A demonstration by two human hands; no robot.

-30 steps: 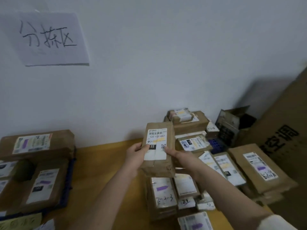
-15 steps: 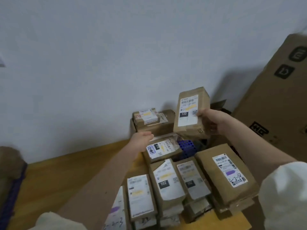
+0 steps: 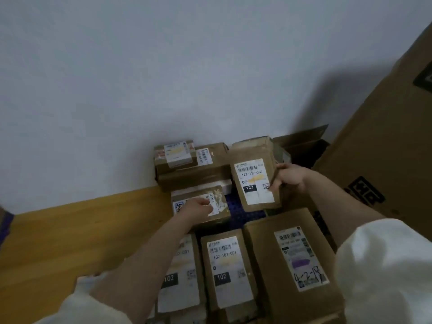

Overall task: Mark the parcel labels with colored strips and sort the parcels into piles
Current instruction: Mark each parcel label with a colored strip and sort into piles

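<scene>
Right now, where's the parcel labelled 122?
Head view, right of centre: the 122 parcel is gripped at its right edge by the right hand, above the blue crate, beside the stacked parcels against the wall.

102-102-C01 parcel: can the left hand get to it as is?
Probably yes. The 102-102-C01 parcel lies label-up with nothing on top, just right of the left forearm; the left hand only rests on another parcel.

Brown kraft parcels (image 3: 254, 174) bearing white labels (image 3: 253, 181) printed with black barcodes and black number blocks, one label (image 3: 300, 260) with a purple strip and black handwriting, others faintly yellow-marked; blue studded tray (image 3: 243, 215); ochre wood-tone worktop (image 3: 70, 235); pale grey wall (image 3: 163, 66); white sleeves (image 3: 383, 265).
</scene>
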